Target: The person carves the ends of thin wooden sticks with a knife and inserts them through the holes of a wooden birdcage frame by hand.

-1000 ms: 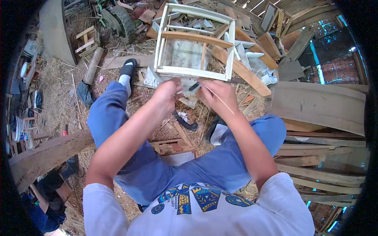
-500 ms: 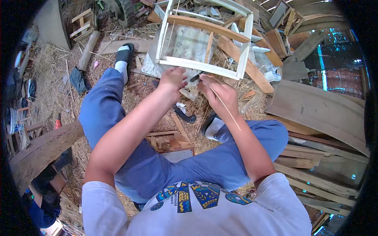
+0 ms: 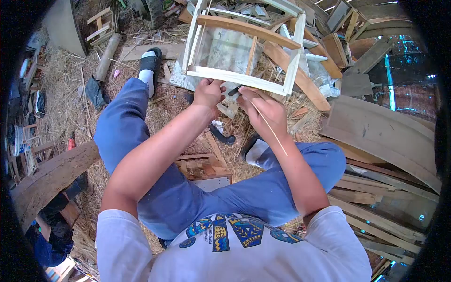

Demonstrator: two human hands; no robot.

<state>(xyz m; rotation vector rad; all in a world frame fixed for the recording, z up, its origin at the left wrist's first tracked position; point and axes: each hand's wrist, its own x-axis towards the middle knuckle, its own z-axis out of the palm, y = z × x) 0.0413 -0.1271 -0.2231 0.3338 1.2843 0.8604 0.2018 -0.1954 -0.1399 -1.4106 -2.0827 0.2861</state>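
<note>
A white-edged wooden frame with a brown curved crossbar stands in front of me. My left hand is at its lower rail, fingers curled; what they grip, if anything, is hidden. To its right, my right hand is closed around a thin wooden strip, which slants back over the wrist. A small dark object shows at the right fingertips, just under the rail; its kind is unclear.
Straw and wood scraps cover the ground between my legs, with a dark curved piece among them. Curved boards and stacked planks lie to the right. At left are a curved timber and part of another person.
My left hand has moved slightly up to the frame's lower rail, and its fingers are more curled. The right hand still holds the strip, almost unmoved.
</note>
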